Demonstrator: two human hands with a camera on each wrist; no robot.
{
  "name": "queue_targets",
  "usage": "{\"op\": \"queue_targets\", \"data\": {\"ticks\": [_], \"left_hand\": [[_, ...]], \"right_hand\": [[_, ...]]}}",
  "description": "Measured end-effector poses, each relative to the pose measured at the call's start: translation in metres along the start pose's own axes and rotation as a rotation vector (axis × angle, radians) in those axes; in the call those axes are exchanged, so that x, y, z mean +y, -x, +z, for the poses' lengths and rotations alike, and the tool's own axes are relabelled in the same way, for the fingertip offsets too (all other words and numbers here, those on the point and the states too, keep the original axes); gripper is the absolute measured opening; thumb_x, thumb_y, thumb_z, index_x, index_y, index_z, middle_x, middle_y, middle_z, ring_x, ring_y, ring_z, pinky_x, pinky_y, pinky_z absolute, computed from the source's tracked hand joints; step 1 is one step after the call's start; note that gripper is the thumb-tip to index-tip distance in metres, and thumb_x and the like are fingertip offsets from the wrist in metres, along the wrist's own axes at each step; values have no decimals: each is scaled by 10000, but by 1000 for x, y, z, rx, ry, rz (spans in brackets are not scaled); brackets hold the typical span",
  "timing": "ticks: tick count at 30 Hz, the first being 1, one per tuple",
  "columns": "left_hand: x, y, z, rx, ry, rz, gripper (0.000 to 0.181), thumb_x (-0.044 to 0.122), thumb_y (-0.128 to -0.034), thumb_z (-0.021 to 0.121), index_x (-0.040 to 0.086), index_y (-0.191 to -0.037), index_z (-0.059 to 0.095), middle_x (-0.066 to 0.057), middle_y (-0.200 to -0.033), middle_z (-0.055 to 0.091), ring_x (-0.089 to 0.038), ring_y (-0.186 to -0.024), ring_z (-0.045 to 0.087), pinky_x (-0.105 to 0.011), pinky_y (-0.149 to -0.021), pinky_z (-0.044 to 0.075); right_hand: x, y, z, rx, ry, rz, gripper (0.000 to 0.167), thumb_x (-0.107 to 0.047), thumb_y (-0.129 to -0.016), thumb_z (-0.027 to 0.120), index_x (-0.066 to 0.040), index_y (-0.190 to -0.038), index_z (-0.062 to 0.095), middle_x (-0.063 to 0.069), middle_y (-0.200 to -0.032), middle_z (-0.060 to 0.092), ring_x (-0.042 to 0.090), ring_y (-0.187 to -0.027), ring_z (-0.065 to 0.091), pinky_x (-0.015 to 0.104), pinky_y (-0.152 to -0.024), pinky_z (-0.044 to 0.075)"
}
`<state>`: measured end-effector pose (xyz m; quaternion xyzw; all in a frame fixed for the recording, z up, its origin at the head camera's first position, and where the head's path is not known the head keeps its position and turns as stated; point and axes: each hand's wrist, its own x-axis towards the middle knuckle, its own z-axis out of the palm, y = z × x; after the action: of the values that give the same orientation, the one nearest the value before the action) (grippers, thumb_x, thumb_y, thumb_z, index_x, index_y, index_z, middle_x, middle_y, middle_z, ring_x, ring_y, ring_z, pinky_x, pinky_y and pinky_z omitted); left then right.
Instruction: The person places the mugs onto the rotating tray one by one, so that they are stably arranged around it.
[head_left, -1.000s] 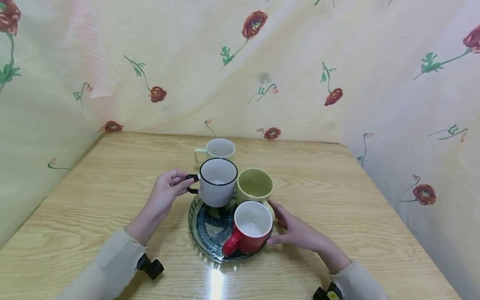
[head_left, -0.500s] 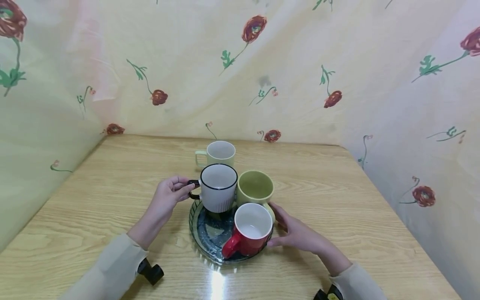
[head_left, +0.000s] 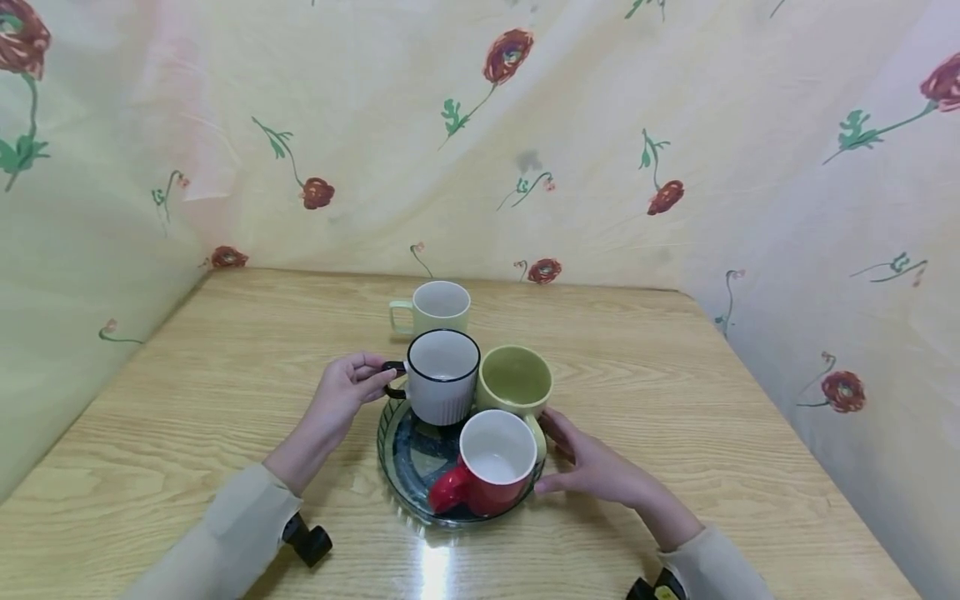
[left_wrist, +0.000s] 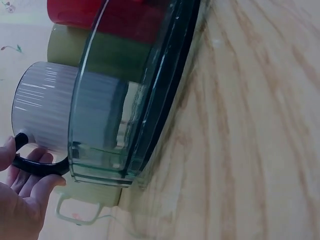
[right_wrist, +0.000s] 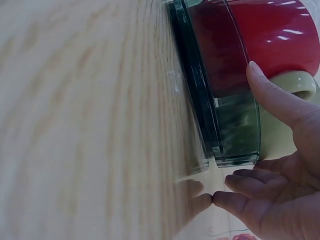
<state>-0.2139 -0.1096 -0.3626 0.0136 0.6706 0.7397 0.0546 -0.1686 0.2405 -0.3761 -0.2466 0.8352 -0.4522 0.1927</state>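
In the head view a white ribbed mug with a black rim (head_left: pixel 441 387) stands within a round clear glass dish (head_left: pixel 399 467). My left hand (head_left: pixel 347 385) pinches its black handle; whether its bottom touches the dish's base is hard to tell. A yellow-green mug (head_left: pixel 514 375) and a red mug with a white inside (head_left: pixel 491 492) share the dish. My right hand (head_left: pixel 596 467) lies at the dish's right side, fingers spread. In the right wrist view the thumb (right_wrist: pixel 272 95) rests at the glass rim by the red mug, and the fingertips are near the green mug.
A pale green mug (head_left: pixel 441 307) stands on the wooden table (head_left: pixel 660 392) just behind the dish, its handle to the left. A floral cloth (head_left: pixel 420 142) hangs behind the table and along both sides.
My left hand has lowered the white mug and shifted it slightly right. The red mug has slid a little left, the yellow-green mug slightly right. The right hand stays almost still.
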Motion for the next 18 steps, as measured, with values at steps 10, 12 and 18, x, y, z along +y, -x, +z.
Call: {"op": "queue_targets", "data": {"ticks": [10, 12, 18], "left_hand": [[-5, -2, 3, 0, -17, -13, 69, -43, -918, 581, 14, -955, 576, 137, -776, 663, 1, -795, 644, -146, -714, 552], [-5, -3, 3, 8, -21, -20, 74, -43, -917, 582, 25, -945, 574, 143, -766, 656, -3, -795, 641, -147, -711, 551], [-7, -4, 3, 6, -27, -18, 73, -51, -912, 587, 10, -950, 574, 143, -767, 662, 0, -784, 641, -151, -720, 555]], "right_hand": [[-2, 1, 0, 3, 3, 4, 1036, -211, -810, 777, 95, -1506, 75, 376, -1526, 200, 538, -1402, 232, 592, -1123, 266], [-2, 1, 0, 5, 4, 3, 1034, -212, -809, 778, 97, -1505, 79, 377, -1524, 203, 538, -1401, 235, 592, -1123, 266], [0, 0, 1, 8, -6, 18, 1049, -230, -799, 783, 79, -1513, 80, 355, -1541, 190, 511, -1420, 223, 576, -1137, 250]]}}
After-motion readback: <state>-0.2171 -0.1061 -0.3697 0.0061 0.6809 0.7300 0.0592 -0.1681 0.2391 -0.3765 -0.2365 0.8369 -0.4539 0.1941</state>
